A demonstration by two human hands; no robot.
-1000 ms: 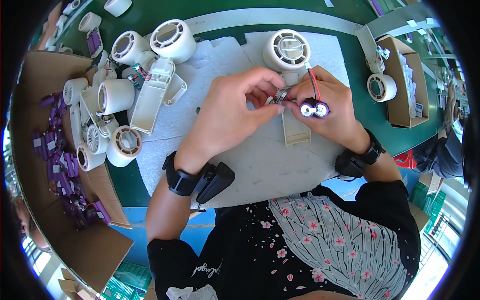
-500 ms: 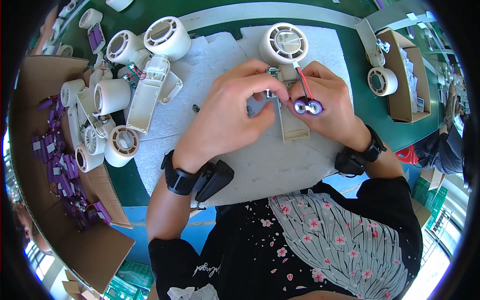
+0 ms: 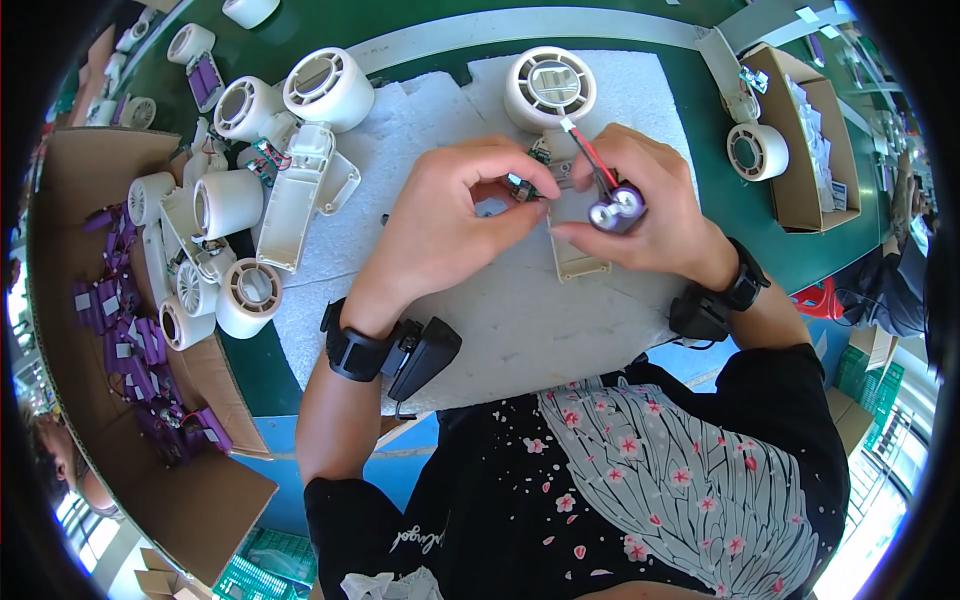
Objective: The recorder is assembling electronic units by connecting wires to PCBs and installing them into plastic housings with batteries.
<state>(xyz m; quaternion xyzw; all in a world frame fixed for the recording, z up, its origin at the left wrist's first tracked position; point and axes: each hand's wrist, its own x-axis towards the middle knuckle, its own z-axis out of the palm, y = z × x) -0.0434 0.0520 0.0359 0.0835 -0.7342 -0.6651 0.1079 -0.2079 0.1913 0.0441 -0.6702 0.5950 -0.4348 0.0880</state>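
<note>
On the pale foam mat lies a white handheld fan housing [image 3: 582,268], its round slotted head [image 3: 550,90] at the far end and its handle under my hands. My left hand [image 3: 440,215] pinches a small green circuit board [image 3: 521,186] between thumb and fingertips, over the handle. In the curled fingers of my right hand [image 3: 655,195] is a purple two-cell battery pack [image 3: 618,208], its metal ends facing up. Red and black wires [image 3: 594,158] run from it to a white plug beyond the fingers. My right thumb reaches toward the left fingertips.
At left, several white fan housings [image 3: 290,215] are piled beside a cardboard box [image 3: 225,400] containing purple battery packs [image 3: 130,340]. A smaller carton [image 3: 850,170] with white packets stands at right, beside another fan [image 3: 757,152]. The foam mat [image 3: 450,330] covers the green table [image 3: 800,255].
My right hand's thumb has come away from the left fingertips, and the battery pack has tilted. The fan housing has shifted slightly left. My left hand still pinches the circuit board.
</note>
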